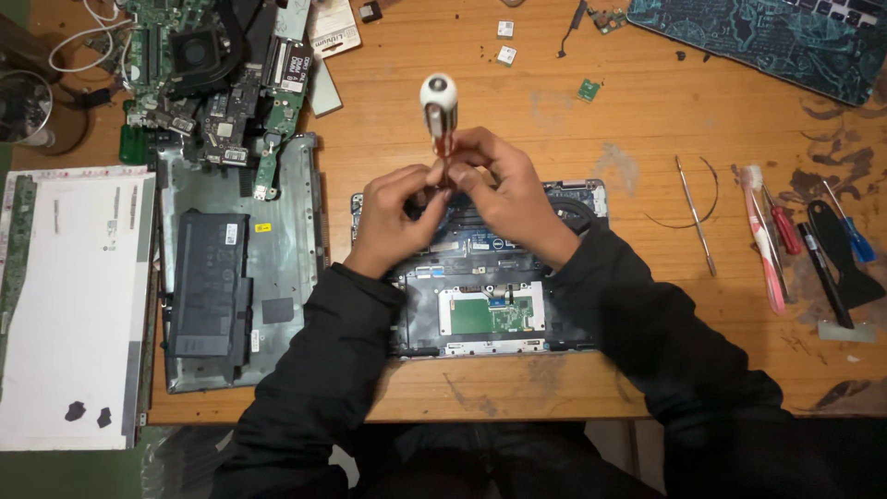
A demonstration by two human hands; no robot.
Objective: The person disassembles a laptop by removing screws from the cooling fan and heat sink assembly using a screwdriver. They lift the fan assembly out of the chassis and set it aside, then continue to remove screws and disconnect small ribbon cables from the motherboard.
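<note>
At frame centre, both hands clamp the upright red-handled, white-capped screwdriver (pixel 440 125): right hand (pixel 506 189) on its handle, left hand (pixel 395 214) pinching lower, tip hidden above the opened grey laptop base (pixel 480 305).

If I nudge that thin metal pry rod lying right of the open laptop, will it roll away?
The metal pry rod looks slim and rounded, so it probably rolls sideways easily. It seems stiff and light. The curved wire crossing it might snag or shift with it.
</note>
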